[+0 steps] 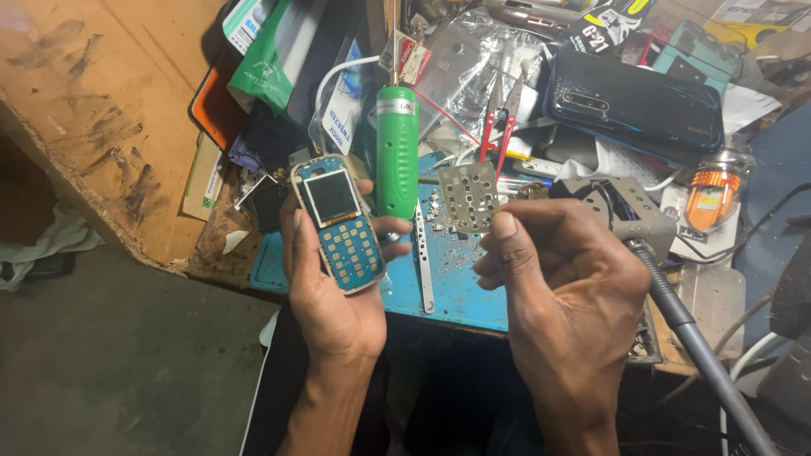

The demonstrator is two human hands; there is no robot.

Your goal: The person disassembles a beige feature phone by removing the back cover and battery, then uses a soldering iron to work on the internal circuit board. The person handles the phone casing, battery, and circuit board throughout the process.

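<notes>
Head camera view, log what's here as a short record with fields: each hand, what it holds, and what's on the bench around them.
left hand: grips an opened keypad phone, screen and bare blue circuit board facing up
right hand: pinches a thin perforated keypad sheet at its lower edge
bench: blue work mat with small debris
behind hands: green electric screwdriver, red-handled snips, dark smartphone
right side: grey flexible hose
</notes>
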